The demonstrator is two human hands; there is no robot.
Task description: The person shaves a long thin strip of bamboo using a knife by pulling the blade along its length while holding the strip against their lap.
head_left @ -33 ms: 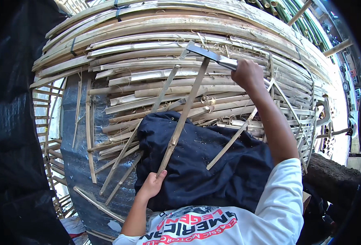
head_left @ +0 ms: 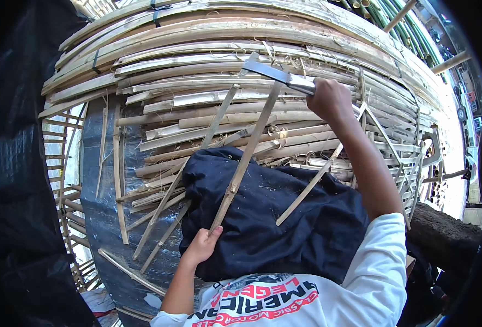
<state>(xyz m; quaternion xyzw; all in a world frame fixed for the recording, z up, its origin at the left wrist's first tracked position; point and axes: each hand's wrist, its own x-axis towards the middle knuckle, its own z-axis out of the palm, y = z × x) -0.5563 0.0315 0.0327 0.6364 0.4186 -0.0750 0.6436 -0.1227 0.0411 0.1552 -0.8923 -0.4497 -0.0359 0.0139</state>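
Note:
My left hand [head_left: 201, 246] grips the near end of a long split bamboo strip [head_left: 240, 171], thumb along it. The strip slants up and away to the right across a dark cloth [head_left: 284, 234] over my lap. My right hand [head_left: 331, 101], arm stretched forward, is closed round the handle of a broad-bladed knife [head_left: 271, 72]. Its blade points left and lies across the far end of the strip. Whether the edge has entered the bamboo I cannot tell. Another narrow strip [head_left: 220, 117] runs to the left of the held one.
Long split bamboo lengths [head_left: 219, 30] are stacked ahead, some tied with dark bands. Several loose strips [head_left: 159, 223] lie at left on a dark sheet [head_left: 96, 174]. One strip [head_left: 312, 188] rests on the cloth at right. A saw frame [head_left: 432, 147] and a log [head_left: 442, 226] sit further right.
The knife and my right hand have shifted slightly left and toward me along the strip's far end. My left hand keeps its place.

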